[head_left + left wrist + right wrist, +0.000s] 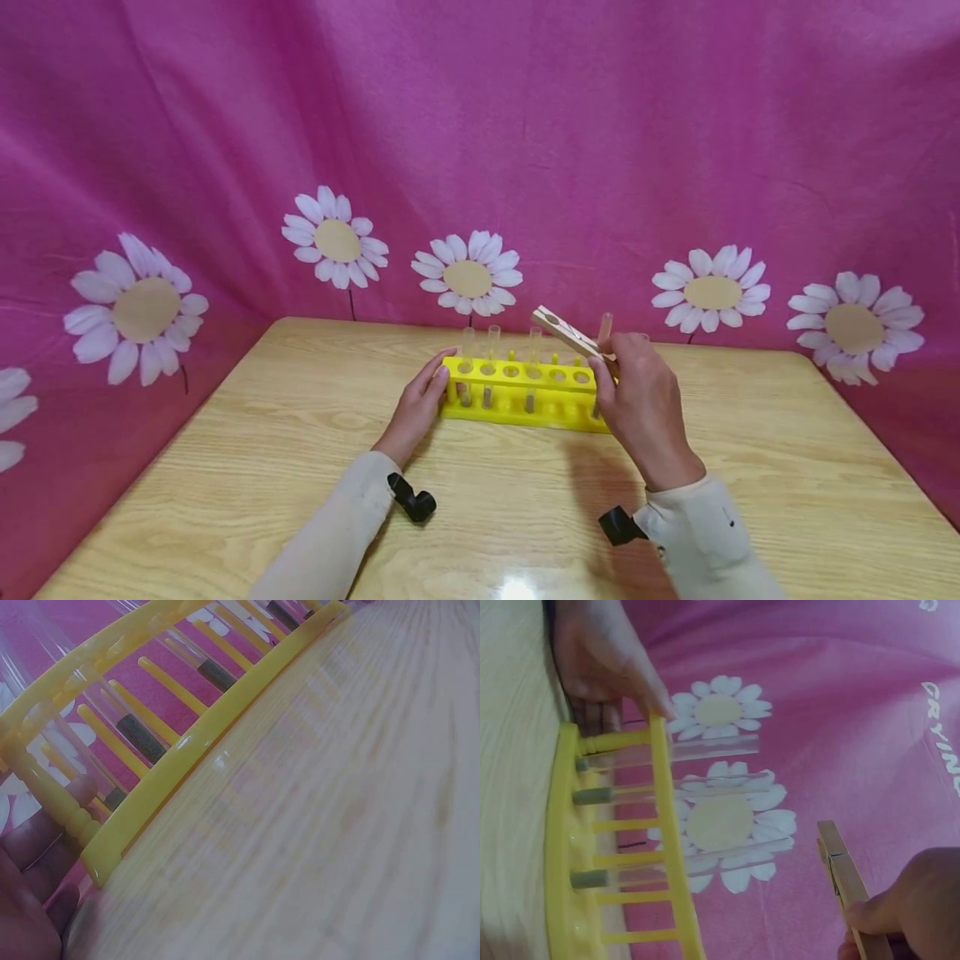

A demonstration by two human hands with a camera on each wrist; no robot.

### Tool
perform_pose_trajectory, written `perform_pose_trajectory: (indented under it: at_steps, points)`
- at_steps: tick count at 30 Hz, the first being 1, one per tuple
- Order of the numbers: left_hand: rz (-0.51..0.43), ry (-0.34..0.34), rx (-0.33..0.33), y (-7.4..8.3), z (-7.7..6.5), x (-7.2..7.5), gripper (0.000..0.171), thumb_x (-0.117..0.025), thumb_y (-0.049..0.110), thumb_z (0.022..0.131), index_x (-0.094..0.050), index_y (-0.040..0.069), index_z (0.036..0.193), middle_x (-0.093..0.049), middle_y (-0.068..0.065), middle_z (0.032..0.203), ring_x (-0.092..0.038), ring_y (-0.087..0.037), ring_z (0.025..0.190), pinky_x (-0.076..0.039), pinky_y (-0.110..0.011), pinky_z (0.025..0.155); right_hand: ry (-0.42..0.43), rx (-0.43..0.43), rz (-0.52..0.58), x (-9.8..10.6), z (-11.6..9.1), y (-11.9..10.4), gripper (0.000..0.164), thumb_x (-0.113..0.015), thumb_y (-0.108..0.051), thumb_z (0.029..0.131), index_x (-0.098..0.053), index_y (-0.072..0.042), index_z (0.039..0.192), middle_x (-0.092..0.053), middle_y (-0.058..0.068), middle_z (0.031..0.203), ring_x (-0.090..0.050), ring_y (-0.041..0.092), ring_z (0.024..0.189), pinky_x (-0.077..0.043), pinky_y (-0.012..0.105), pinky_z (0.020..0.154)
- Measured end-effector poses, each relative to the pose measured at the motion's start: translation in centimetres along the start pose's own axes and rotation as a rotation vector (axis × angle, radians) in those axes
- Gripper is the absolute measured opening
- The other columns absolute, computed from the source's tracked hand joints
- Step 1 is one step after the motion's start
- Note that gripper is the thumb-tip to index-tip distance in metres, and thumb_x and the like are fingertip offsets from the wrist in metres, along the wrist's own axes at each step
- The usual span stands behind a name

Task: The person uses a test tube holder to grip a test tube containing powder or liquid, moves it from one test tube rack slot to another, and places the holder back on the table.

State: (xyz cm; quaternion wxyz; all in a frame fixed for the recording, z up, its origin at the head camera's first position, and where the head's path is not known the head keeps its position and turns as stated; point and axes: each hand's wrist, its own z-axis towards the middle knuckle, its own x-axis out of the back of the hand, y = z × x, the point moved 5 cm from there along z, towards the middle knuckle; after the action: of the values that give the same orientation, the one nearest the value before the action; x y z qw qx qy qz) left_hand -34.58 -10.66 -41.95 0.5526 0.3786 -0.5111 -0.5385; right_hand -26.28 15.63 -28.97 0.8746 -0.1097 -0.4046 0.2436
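A yellow test tube rack (517, 370) stands on the table, with clear test tubes (536, 343) upright in some of its holes. Dark grey matter fills the bottoms of these tubes. My left hand (415, 408) holds the rack's left end, fingers around its end post in the left wrist view. Above the right end, my right hand (647, 408) grips a wooden test tube clamp (567, 331), tilted up to the left, its metal spring showing. Another test tube (606, 324) rises close behind the right fingers; whether the clamp touches it, I cannot tell.
The rack rests on a light wood-grain table (300, 467). Behind the table hangs a pink cloth (570, 150) printed with white daisies. A black strap piece (412, 498) sits at the left sleeve, and another black piece (621, 526) at the right cuff.
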Motion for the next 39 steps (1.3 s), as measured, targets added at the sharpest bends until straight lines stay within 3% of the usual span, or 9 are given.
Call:
perform_pose_trajectory:
  at_steps: [2,9,23,34,39]
  points:
    - [-0.004,0.009,-0.011,-0.9,0.4,0.0,0.044,-0.04,0.043,0.103,-0.046,0.028,0.144,-0.039,-0.001,0.15,-0.041,-0.023,0.129,-0.033,-0.046,0.108,0.011,0.019,-0.003,-0.2,-0.1,-0.1,0.013,-0.071,-0.005,0.086,-0.063,0.002,0.094,-0.058,0.013,0.084,-0.055,0.026,0.072,-0.052,0.041,0.063]
    - [0.014,0.028,-0.002,-1.0,0.3,0.0,0.043,-0.04,0.046,0.102,-0.047,0.033,0.142,-0.04,0.003,0.149,-0.038,-0.019,0.133,-0.032,-0.045,0.109,0.035,0.039,-0.012,-1.1,-0.4,-0.1,0.011,-0.07,-0.005,0.086,-0.063,0.002,0.092,-0.058,0.013,0.081,-0.054,0.026,0.072,-0.051,0.04,0.063]
    - [0.023,0.034,0.016,-1.2,0.4,0.2,0.038,-0.041,0.046,0.102,-0.049,0.041,0.139,-0.058,-0.003,0.129,-0.052,-0.022,0.115,-0.033,-0.043,0.108,0.057,0.028,-0.022,-2.7,-1.0,-0.1,0.011,-0.071,-0.005,0.086,-0.064,0.003,0.091,-0.058,0.012,0.081,-0.051,0.024,0.069,-0.045,0.035,0.06]
    - [0.046,0.041,0.018,-0.8,0.2,0.1,0.04,-0.041,0.05,0.101,-0.048,0.04,0.14,-0.048,0.0,0.143,-0.045,-0.021,0.125,-0.031,-0.045,0.109,-0.115,-0.061,-0.079,-3.3,-1.1,0.3,0.013,-0.069,-0.009,0.088,-0.064,0.002,0.093,-0.059,0.013,0.084,-0.049,0.026,0.069,-0.047,0.037,0.064]
    - [0.04,0.035,0.012,-0.8,0.2,0.1,0.043,-0.04,0.049,0.101,-0.047,0.036,0.142,-0.046,-0.001,0.145,-0.042,-0.021,0.129,-0.03,-0.046,0.11,-0.148,-0.075,-0.092,-3.5,-1.2,0.5,0.013,-0.07,-0.009,0.087,-0.065,0.002,0.09,-0.058,0.012,0.081,-0.048,0.024,0.065,-0.046,0.036,0.061]
